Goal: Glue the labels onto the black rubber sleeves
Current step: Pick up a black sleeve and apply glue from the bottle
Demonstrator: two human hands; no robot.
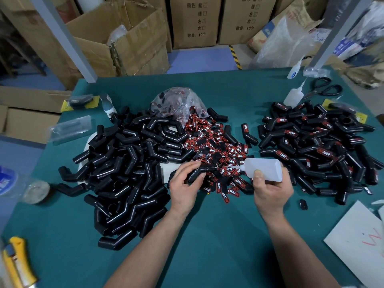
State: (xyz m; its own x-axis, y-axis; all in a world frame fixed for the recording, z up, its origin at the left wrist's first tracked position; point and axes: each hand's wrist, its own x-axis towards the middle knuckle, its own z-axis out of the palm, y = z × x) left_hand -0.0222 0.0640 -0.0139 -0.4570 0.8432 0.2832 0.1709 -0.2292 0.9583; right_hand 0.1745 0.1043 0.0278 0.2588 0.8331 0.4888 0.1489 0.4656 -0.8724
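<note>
Fingers of the left hand [185, 186] curl round one bent black sleeve [197, 172], held just above the green table [218, 235]. Right hand [270, 189] grips a clear glue bottle [263, 169] — thumb pressed on its side, thin nozzle touching the sleeve. Red-and-black labels [216, 146] lie between two heaps — bare sleeves [128, 163] left, labelled sleeves [315, 146] right.

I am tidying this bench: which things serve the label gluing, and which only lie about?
For the job: left hand, held sleeve, right hand, glue bottle, label heap, bare sleeves, labelled sleeves.
Lying about: scissors, yellow knife, tape roll, white sheet.
</note>
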